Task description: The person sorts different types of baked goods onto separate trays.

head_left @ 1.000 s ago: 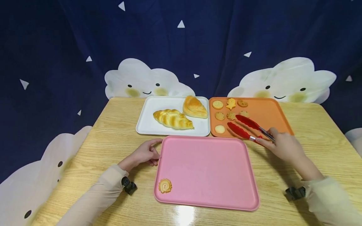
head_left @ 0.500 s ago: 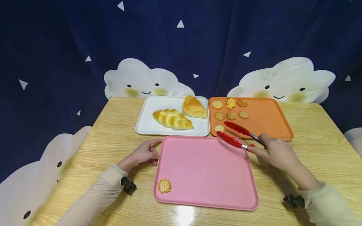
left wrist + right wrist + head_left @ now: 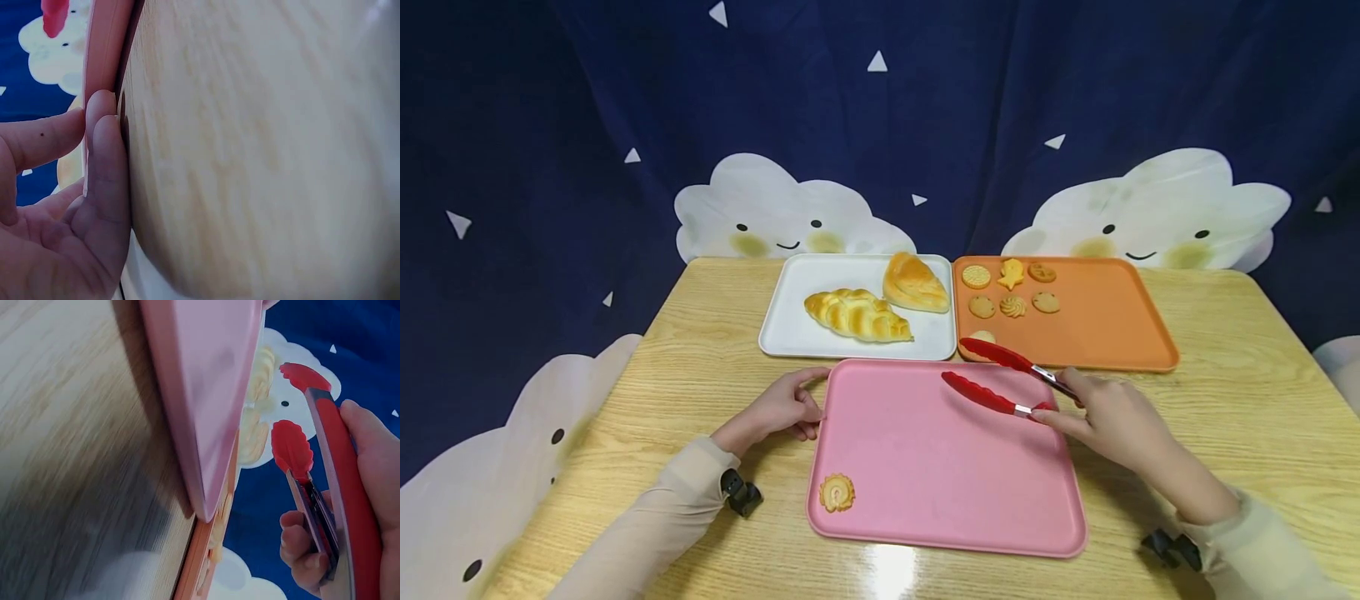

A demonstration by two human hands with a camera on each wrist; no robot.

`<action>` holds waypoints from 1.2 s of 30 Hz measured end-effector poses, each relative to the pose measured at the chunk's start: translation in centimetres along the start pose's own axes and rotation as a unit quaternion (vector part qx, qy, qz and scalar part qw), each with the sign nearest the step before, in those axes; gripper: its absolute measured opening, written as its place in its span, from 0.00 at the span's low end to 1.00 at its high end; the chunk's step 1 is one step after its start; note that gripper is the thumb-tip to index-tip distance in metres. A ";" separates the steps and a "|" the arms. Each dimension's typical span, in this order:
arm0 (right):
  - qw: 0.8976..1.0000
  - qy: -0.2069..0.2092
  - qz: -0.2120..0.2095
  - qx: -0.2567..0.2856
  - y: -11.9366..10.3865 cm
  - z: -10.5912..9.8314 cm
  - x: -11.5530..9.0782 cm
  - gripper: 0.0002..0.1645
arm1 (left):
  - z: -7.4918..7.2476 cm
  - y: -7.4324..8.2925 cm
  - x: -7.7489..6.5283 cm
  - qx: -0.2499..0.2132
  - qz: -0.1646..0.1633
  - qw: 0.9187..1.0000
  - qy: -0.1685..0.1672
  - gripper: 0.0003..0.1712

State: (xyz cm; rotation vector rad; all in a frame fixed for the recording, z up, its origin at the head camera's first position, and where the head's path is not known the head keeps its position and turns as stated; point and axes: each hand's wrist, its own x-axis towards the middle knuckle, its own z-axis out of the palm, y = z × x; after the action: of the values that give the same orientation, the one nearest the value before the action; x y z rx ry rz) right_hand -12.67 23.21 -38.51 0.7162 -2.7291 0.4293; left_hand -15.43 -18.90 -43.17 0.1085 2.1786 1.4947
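In the head view my right hand point(image 3: 1116, 425) holds red-tipped metal tongs point(image 3: 981, 395), spread apart with nothing between the tips. The tongs hang over the far right of the pink tray point(image 3: 955, 467); their upper tip partly covers a plain round cookie point(image 3: 983, 336) at the orange tray's front left corner. Both tong arms point(image 3: 337, 462) show in the right wrist view, gripped between thumb and fingers. My left hand point(image 3: 786, 406) holds the pink tray's left rim, thumb and bent fingers against the edge in the left wrist view. A ruffled cookie point(image 3: 837, 493) lies at the tray's near left corner.
Behind the pink tray stand a white tray point(image 3: 790, 333) with a braided bread point(image 3: 857, 317) and a folded bread point(image 3: 916, 283), and an orange tray point(image 3: 1105, 325) bearing several small cookies point(image 3: 1012, 306). A dark blue cloud-print curtain point(image 3: 880, 125) hangs behind the wooden table point(image 3: 707, 325).
The right hand and tongs have moved left and nearer, from above the orange tray's cookies to partly over the pink tray. The left hand stays put.
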 end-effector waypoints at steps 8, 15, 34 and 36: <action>1.000 -0.024 -0.019 -0.004 -1.2 0.0 -0.1 0.26 | 0.0 -0.1 0.0 0.002 0.007 1.000 0.000 0.40; 0.998 -0.037 -0.049 -0.007 -2.4 0.2 0.0 0.27 | 0.0 -0.1 0.1 -0.006 0.008 1.000 -0.004 0.40; 0.985 -0.098 -0.140 0.006 -5.7 2.0 0.0 0.31 | 0.1 0.1 -0.1 -0.002 0.007 1.000 -0.001 0.40; 0.982 -0.100 -0.158 0.008 -6.0 2.3 0.1 0.32 | 0.1 0.1 -0.1 -0.001 0.009 1.000 -0.001 0.40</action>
State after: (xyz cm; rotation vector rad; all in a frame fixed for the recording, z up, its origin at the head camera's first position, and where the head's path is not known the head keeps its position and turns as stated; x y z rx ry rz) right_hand -10.09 17.33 -39.32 1.2335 -2.7237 0.3208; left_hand -15.38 -18.83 -43.09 0.1298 2.1801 1.5054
